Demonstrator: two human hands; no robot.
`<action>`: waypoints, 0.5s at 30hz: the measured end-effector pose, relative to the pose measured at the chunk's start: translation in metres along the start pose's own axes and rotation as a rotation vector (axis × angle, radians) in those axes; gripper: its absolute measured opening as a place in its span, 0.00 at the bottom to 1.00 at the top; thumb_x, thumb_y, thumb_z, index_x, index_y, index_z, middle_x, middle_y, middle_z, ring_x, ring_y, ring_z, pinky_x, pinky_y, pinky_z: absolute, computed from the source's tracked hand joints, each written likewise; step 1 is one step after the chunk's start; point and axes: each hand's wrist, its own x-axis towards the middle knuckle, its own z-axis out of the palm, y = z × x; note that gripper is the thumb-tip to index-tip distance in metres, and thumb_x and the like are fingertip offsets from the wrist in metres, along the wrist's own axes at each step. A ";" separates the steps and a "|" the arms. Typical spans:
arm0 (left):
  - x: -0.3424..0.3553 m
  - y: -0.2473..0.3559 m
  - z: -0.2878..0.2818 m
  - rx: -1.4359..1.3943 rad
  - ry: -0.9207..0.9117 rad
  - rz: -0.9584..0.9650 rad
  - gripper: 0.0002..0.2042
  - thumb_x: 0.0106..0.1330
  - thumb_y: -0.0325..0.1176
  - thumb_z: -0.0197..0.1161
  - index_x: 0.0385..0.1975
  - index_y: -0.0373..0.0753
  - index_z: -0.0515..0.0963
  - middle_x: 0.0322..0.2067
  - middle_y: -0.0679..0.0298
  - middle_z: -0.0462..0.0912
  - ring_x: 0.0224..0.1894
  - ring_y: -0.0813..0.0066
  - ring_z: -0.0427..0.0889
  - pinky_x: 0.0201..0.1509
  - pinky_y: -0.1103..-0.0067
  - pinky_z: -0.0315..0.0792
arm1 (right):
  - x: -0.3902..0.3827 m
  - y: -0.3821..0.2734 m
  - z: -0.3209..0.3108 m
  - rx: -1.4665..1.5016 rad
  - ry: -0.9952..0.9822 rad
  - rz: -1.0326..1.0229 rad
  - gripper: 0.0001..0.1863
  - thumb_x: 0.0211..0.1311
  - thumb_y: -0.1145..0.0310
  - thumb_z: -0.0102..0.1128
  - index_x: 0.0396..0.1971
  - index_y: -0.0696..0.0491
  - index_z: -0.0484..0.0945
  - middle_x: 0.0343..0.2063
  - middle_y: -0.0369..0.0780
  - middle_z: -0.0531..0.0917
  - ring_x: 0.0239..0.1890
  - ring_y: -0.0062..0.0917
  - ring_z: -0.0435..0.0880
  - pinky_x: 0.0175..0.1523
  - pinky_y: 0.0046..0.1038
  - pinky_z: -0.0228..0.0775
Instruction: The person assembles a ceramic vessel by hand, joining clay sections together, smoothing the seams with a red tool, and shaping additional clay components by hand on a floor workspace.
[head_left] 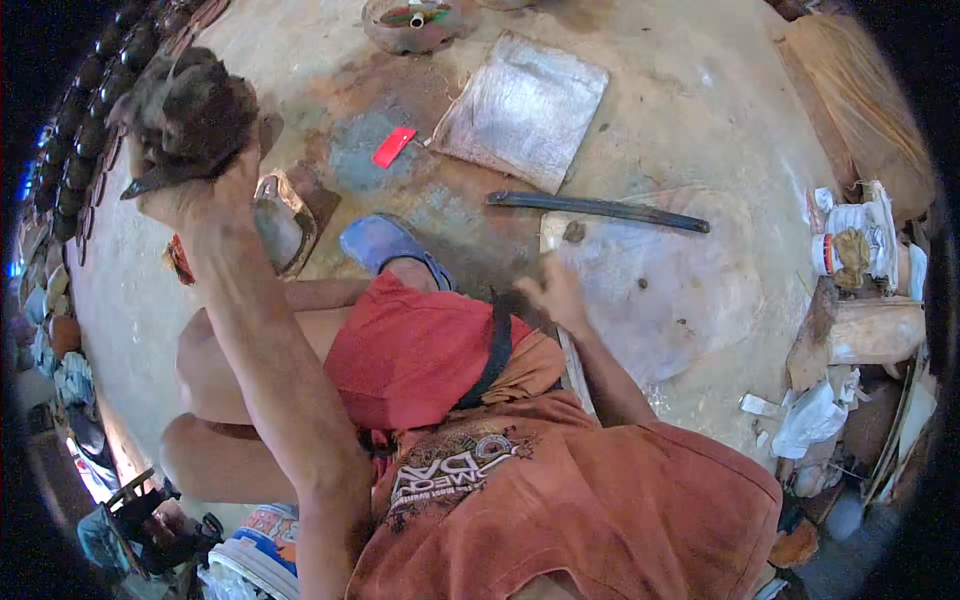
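My left arm stretches to the far left, and my left hand [205,192] grips a dark, lumpy, crumpled-looking mass [190,105]. Whether it is cloth or something else I cannot make out. A thin dark pointed piece [150,184] juts out beside the wrist. Close to my lap, my right hand [562,298] holds nothing, with its fingers apart. It is near the edge of a pale, stained round patch or sheet [680,290] on the floor. A long, dark, slightly curved bar [600,210] lies just beyond that hand.
A grey-white square mat [530,110] lies ahead, with a small red flat packet [393,147] to its left. A bowl [415,28] stands at the far edge. Rows of dark round pots [85,120] line the left. White containers [860,235] and plastic bags [810,420] clutter the right.
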 end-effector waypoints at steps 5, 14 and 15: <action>-0.008 -0.050 -0.002 0.007 0.154 0.033 0.23 0.64 0.50 0.61 0.54 0.44 0.82 0.52 0.56 0.86 0.54 0.49 0.84 0.58 0.44 0.76 | -0.022 0.103 0.043 0.137 -0.216 0.020 0.22 0.66 0.57 0.66 0.48 0.59 0.72 0.43 0.54 0.79 0.47 0.53 0.79 0.53 0.46 0.72; -0.002 -0.021 -0.015 -0.068 -0.050 -0.031 0.22 0.68 0.49 0.57 0.54 0.43 0.82 0.50 0.56 0.87 0.51 0.51 0.86 0.59 0.47 0.77 | 0.025 0.038 -0.094 -0.033 0.427 0.173 0.26 0.62 0.59 0.71 0.52 0.61 0.74 0.47 0.55 0.80 0.52 0.53 0.80 0.57 0.48 0.71; -0.002 -0.039 -0.026 -0.180 -0.178 -0.120 0.22 0.69 0.50 0.55 0.54 0.44 0.82 0.50 0.55 0.86 0.51 0.50 0.86 0.59 0.47 0.77 | 0.027 0.073 -0.092 -0.225 0.386 0.165 0.26 0.62 0.59 0.71 0.51 0.61 0.75 0.48 0.55 0.80 0.52 0.53 0.79 0.58 0.48 0.71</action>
